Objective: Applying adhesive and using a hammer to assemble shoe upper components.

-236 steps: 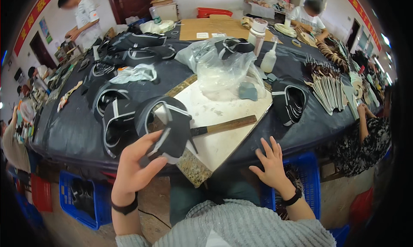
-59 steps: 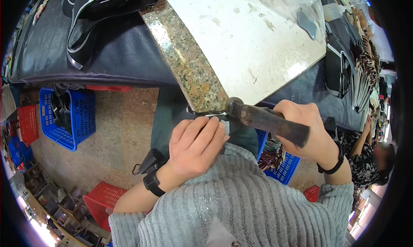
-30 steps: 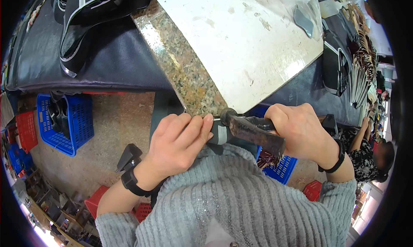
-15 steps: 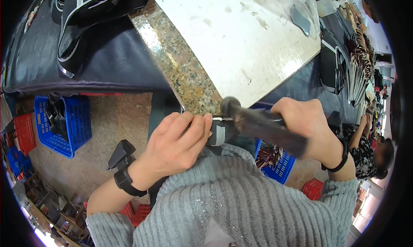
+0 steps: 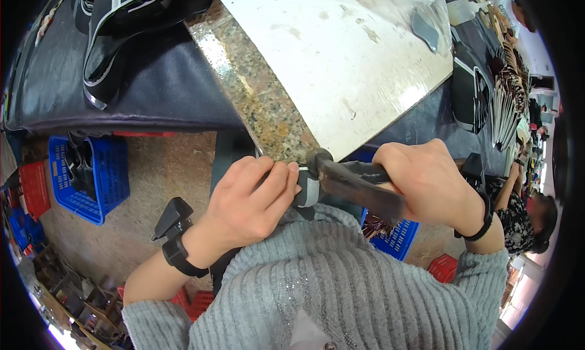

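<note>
My left hand (image 5: 250,197) presses a dark, flexible-looking piece with a grey strip (image 5: 309,193) against the near corner of a granite slab (image 5: 268,106). Its fingers are closed on the piece, and much of it lies hidden under them. In my right hand (image 5: 426,176) is a hammer (image 5: 359,188) with a dark, worn head. The hammer's round face is down at the piece's upper edge, just right of my left fingertips. Whether it touches the piece I cannot tell.
A scuffed white board (image 5: 341,63) covers most of the slab, on a dark padded table (image 5: 177,88). Black pieces with grey trim (image 5: 100,63) lie far left. Blue baskets stand below left (image 5: 116,173) and right (image 5: 402,237). Another person (image 5: 518,222) sits far right.
The hammer has come down and slightly left, its face now lower by my left fingertips. My right hand has shifted a little left with it. My left hand has hardly moved.
</note>
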`<act>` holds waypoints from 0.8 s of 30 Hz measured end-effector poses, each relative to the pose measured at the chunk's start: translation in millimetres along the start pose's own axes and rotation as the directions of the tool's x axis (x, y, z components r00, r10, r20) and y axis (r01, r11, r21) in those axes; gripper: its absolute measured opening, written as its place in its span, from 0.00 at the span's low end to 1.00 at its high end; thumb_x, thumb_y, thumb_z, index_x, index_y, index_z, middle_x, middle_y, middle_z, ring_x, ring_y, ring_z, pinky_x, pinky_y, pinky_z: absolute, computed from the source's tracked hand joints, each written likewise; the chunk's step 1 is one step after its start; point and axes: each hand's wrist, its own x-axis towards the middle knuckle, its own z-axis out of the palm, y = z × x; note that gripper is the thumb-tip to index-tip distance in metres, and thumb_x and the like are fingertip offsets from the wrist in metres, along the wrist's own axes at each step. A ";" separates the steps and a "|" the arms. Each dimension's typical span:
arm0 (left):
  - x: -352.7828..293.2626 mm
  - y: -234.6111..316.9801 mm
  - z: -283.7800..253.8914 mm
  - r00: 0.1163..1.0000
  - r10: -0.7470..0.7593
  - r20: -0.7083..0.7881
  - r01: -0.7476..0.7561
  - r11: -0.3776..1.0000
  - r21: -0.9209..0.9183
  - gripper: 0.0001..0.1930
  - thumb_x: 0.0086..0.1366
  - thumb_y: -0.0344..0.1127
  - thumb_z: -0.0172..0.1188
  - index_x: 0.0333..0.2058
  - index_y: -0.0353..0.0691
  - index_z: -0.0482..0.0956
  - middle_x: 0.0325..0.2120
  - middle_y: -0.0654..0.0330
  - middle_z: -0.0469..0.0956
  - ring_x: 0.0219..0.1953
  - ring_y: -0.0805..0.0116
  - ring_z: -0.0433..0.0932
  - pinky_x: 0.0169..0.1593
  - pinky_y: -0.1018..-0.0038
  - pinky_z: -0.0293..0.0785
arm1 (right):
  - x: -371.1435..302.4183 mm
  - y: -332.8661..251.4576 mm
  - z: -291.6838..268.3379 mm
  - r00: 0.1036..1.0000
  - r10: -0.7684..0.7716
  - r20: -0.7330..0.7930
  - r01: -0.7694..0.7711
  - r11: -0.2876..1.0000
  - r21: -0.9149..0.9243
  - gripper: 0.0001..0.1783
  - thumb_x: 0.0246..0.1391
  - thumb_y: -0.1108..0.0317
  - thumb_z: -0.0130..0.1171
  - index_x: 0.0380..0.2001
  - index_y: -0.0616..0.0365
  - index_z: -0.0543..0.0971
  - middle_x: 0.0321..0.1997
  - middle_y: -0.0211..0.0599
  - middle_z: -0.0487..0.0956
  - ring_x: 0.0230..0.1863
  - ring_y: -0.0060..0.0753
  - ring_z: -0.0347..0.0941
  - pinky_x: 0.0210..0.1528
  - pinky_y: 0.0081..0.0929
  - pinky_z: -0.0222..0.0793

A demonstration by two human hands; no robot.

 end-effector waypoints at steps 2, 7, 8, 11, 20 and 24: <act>-0.1 2.3 -0.7 1.000 0.003 0.012 -0.003 1.000 0.003 0.14 0.50 0.29 0.64 0.36 0.28 0.79 0.35 0.55 0.75 0.39 0.61 0.74 0.39 0.68 0.73 | 1.1 -1.5 1.0 1.000 0.001 -0.019 -0.001 1.000 0.029 0.19 0.53 0.54 0.61 0.26 0.58 0.70 0.19 0.37 0.73 0.19 0.42 0.73 0.18 0.33 0.65; -0.7 3.1 1.6 1.000 -0.020 -0.007 0.020 1.000 0.003 0.14 0.46 0.27 0.65 0.34 0.30 0.80 0.36 0.55 0.75 0.37 0.60 0.74 0.38 0.67 0.72 | 4.9 -0.3 0.3 0.998 -0.006 0.063 0.006 1.000 -0.011 0.18 0.52 0.55 0.62 0.27 0.59 0.71 0.20 0.38 0.74 0.20 0.43 0.74 0.19 0.34 0.64; -0.7 3.4 0.0 1.000 -0.025 -0.006 0.025 1.000 0.005 0.14 0.46 0.27 0.65 0.34 0.30 0.80 0.36 0.55 0.75 0.37 0.60 0.74 0.38 0.67 0.72 | 6.1 -0.4 -3.0 1.000 -0.001 0.019 0.001 1.000 0.026 0.18 0.52 0.54 0.62 0.27 0.59 0.71 0.20 0.38 0.74 0.20 0.43 0.73 0.19 0.34 0.64; 0.8 3.1 -2.3 0.999 -0.031 0.026 0.032 0.999 -0.016 0.16 0.45 0.28 0.66 0.35 0.31 0.80 0.35 0.56 0.75 0.36 0.59 0.74 0.38 0.67 0.72 | 4.4 1.9 4.7 1.000 -0.025 -0.015 0.025 0.999 0.041 0.19 0.53 0.54 0.61 0.26 0.59 0.70 0.19 0.37 0.74 0.19 0.43 0.73 0.19 0.33 0.65; -7.4 -10.1 -1.2 0.974 -0.227 -0.007 0.213 0.924 -0.317 0.22 0.41 0.28 0.72 0.39 0.34 0.79 0.32 0.56 0.73 0.34 0.58 0.72 0.36 0.66 0.71 | 3.4 5.3 6.4 0.996 -0.035 0.082 0.041 0.997 -0.068 0.20 0.52 0.54 0.62 0.25 0.59 0.68 0.18 0.37 0.73 0.18 0.41 0.73 0.18 0.32 0.66; 0.5 -7.1 -5.2 0.989 -0.143 0.048 0.150 0.961 -0.233 0.20 0.43 0.29 0.71 0.38 0.34 0.80 0.32 0.56 0.73 0.34 0.58 0.73 0.36 0.66 0.71 | 2.8 5.3 6.3 0.997 -0.035 0.073 0.040 0.997 -0.067 0.20 0.52 0.54 0.62 0.26 0.59 0.68 0.18 0.37 0.73 0.18 0.42 0.73 0.18 0.33 0.66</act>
